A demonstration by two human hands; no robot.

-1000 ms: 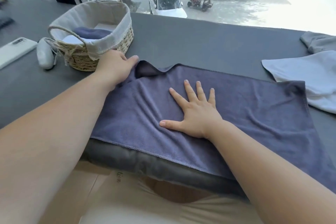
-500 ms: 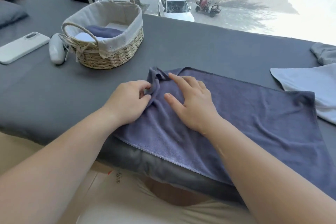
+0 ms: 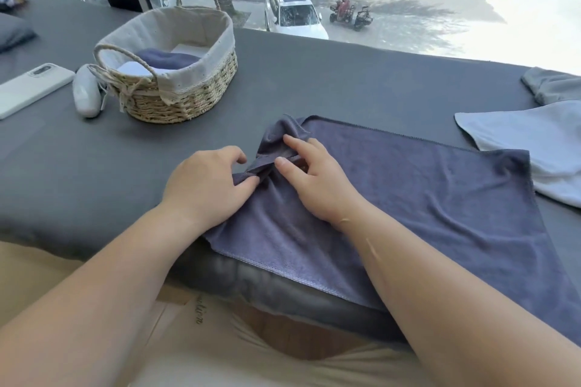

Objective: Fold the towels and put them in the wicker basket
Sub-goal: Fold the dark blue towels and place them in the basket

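Between my two hands, at the left edge of the dark blue towel [image 3: 424,198], the cloth is gathered into a ridge. My left hand [image 3: 207,185] pinches its near end; my right hand [image 3: 314,179] pinches it between thumb and forefinger. One second ago my right palm lay flat mid-towel and my left hand held the far corner. Count: one towel spread under my grip; two more to its right, a pale towel [image 3: 528,141] and, beyond it, a grey towel [image 3: 553,85]; one wicker basket [image 3: 176,94] up and left of my grip, with a dark folded towel [image 3: 166,58] inside. Left of the basket: one white device [image 3: 86,94], one phone [image 3: 31,88]. All rest on the grey pad [image 3: 345,78].
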